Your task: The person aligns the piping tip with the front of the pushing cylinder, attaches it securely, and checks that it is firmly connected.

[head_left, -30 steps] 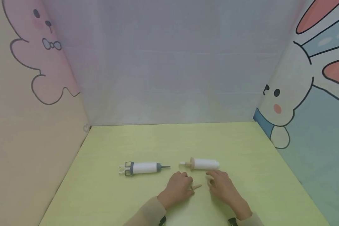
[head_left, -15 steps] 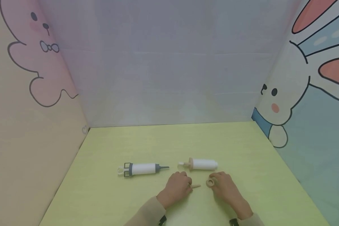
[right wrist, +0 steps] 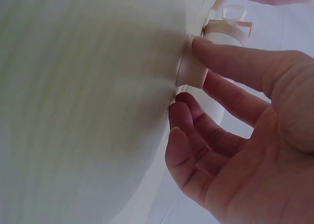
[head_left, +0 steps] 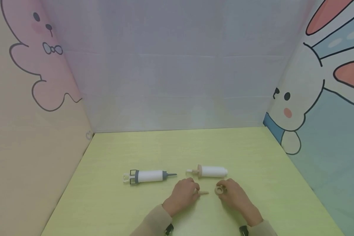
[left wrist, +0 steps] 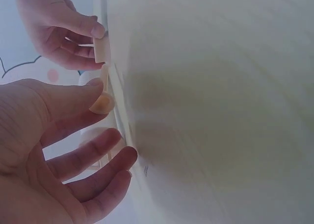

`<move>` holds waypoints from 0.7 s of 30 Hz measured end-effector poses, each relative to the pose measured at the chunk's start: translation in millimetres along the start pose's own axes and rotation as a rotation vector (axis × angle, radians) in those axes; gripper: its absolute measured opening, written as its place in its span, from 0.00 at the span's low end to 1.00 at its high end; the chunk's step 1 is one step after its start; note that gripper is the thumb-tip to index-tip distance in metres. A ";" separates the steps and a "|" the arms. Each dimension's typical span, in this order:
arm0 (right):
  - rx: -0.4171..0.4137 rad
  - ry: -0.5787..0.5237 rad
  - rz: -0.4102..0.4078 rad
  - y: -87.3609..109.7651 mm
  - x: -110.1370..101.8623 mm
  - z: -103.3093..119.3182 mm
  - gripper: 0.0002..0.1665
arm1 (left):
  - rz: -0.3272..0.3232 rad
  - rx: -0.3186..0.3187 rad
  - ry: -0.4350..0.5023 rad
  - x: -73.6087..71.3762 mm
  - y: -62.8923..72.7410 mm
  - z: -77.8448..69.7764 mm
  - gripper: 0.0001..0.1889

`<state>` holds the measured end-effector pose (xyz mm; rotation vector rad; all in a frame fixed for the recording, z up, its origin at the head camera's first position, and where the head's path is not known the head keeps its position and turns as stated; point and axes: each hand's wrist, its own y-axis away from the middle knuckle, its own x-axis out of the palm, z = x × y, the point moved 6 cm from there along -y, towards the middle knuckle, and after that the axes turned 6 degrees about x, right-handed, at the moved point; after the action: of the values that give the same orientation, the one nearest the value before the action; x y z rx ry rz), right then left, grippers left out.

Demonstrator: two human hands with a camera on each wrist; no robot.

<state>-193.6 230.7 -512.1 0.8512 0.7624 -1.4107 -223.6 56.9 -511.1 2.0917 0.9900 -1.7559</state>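
Note:
My left hand (head_left: 183, 193) pinches a beige nozzle (head_left: 203, 192) between thumb and index finger; its thin tip points right, toward the other hand. In the left wrist view the nozzle's rounded, wider base (left wrist: 102, 104) shows at the fingertips, the other fingers spread loosely. A short beige ring-shaped collar (head_left: 219, 190) is held in my right hand (head_left: 234, 196), its round opening facing left toward the nozzle. The right wrist view shows thumb and fingers on either side of the collar (right wrist: 192, 67). A small gap separates nozzle tip and collar.
Beyond the hands, a white syringe with grey ends (head_left: 149, 176) lies at left on the yellow-green table (head_left: 177, 147). Another white syringe with a beige flange (head_left: 213, 171) lies just past the right hand. Walls with cartoon animals (head_left: 295, 108) enclose the table's sides.
The collar has turned in my right hand, so its opening now shows. The nozzle has swung from slanting upward to nearly level, and the left hand has shifted slightly left.

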 end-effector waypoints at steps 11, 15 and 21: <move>0.030 -0.094 0.004 -8.7 -3.4 0.4 0.08 | -0.026 -0.029 0.055 -4.7 0.8 7.5 0.08; 0.008 -0.161 -0.026 -9.2 -7.2 1.9 0.11 | -0.023 -0.048 0.076 -9.2 1.5 8.8 0.08; -0.002 -0.271 -0.093 -9.8 -16.2 4.9 0.11 | -0.032 -0.071 0.092 -12.0 3.9 12.2 0.08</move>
<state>-204.1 235.0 -496.1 0.6127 0.6017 -1.5691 -231.2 42.9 -503.8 2.1401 1.0995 -1.6270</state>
